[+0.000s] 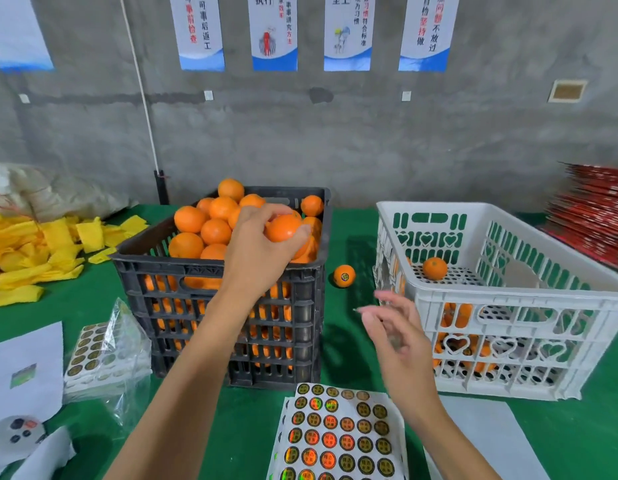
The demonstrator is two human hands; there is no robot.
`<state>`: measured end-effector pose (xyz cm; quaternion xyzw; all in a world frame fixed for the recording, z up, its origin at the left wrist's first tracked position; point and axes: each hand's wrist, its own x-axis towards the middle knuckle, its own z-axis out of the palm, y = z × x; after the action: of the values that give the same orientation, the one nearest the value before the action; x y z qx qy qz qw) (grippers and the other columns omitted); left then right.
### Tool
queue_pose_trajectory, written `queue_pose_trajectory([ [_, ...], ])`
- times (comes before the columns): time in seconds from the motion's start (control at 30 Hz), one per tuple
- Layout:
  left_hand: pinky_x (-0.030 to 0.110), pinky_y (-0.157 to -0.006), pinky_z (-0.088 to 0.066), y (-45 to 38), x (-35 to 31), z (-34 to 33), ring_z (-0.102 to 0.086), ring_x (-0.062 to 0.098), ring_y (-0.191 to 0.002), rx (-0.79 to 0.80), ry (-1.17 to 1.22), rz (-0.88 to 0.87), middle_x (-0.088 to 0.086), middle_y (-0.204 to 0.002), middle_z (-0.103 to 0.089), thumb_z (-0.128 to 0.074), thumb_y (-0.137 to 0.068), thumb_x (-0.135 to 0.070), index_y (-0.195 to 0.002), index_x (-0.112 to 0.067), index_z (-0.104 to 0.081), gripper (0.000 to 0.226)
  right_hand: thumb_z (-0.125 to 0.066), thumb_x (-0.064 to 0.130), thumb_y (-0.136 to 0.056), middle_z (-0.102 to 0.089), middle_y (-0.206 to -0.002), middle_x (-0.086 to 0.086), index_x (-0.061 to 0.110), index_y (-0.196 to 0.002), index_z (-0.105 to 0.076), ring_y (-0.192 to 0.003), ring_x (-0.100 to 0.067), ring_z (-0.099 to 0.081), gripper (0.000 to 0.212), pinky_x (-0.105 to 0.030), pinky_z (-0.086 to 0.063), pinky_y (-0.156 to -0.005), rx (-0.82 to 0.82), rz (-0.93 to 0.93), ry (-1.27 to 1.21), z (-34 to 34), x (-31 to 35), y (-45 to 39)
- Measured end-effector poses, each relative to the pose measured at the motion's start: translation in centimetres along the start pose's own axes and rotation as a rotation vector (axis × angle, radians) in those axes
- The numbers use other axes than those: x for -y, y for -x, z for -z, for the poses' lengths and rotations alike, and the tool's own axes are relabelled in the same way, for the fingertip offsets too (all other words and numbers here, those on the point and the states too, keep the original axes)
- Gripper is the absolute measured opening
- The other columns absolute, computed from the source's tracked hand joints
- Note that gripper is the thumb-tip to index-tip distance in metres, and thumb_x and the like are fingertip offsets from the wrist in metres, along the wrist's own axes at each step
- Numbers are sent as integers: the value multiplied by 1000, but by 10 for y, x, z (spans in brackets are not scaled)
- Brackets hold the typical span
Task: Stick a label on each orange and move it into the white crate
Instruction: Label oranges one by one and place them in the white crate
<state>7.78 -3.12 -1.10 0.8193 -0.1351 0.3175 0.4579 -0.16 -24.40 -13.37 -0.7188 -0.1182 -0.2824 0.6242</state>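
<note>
A black crate [182, 268] heaped with oranges stands at the centre. My left hand [259, 247] reaches over its pile and grips one orange [283, 227]. To the right, the white crate [522, 299] holds several oranges, one [435, 268] resting on a perforated divider. A labelled orange [344, 276] lies on the green table between the crates. My right hand [397, 334] hovers blurred beside the white crate, fingers loosely spread, holding nothing I can see. A sheet of round labels [338, 434] lies in front of me.
More label sheets in a clear bag [103, 355] lie at the left, with white papers [23, 372] nearer the edge. Yellow foam nets [33, 251] are piled at the far left. Red flattened boxes [595, 216] are stacked at the far right against the concrete wall.
</note>
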Motion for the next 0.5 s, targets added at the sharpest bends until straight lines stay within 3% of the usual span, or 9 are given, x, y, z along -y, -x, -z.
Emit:
queue_pose_trajectory([
  [0.07,28,-71,-61,-6,-4,6,-65,18,-107,51,283,110,-1,-123,-61,-77,-89,-48,-120,-33,-70,35,-66,29,-98,-55,-140,17,31,-101,-80,-131,-3,-52,15,-9,-43,-97,-12,3,-150,-15,37,-31],
  [0.13,31,-63,-64,-10,-8,9,-71,26,-103,94,420,174,4,-122,-64,-77,-90,-43,-122,-30,-72,35,-65,23,-100,-56,-143,18,22,-108,-80,-129,3,-53,18,-6,-42,-97,-6,5,-280,-32,69,-60],
  [0.23,39,-69,-65,-12,-13,6,-74,25,-102,137,540,220,7,-125,-65,-75,-92,-39,-126,-25,-71,37,-63,21,-101,-56,-143,15,7,-111,-78,-116,17,-56,22,-3,-45,-86,4,-25,-365,-57,103,-96],
  [0.37,45,-75,-65,-12,-19,4,-75,22,-103,153,766,292,9,-128,-66,-74,-95,-32,-124,-19,-73,32,-65,28,-101,-52,-144,14,28,-94,-79,-110,19,-56,15,-11,-48,-85,-5,-39,-290,-73,110,-113],
  [0.43,45,-74,-64,-10,-20,0,-75,24,-103,137,806,269,11,-126,-66,-73,-96,-29,-122,-18,-73,29,-70,30,-98,-49,-147,14,30,-95,-80,-114,15,-56,10,-12,-50,-86,-36,23,-229,-73,105,-112],
  [0.5,45,-74,-64,-8,-20,-3,-75,25,-102,112,809,241,11,-121,-68,-73,-96,-25,-123,-18,-72,28,-72,35,-96,-42,-151,15,34,-102,-79,-128,7,-50,9,-20,-48,-99,-79,95,-83,-73,100,-111],
])
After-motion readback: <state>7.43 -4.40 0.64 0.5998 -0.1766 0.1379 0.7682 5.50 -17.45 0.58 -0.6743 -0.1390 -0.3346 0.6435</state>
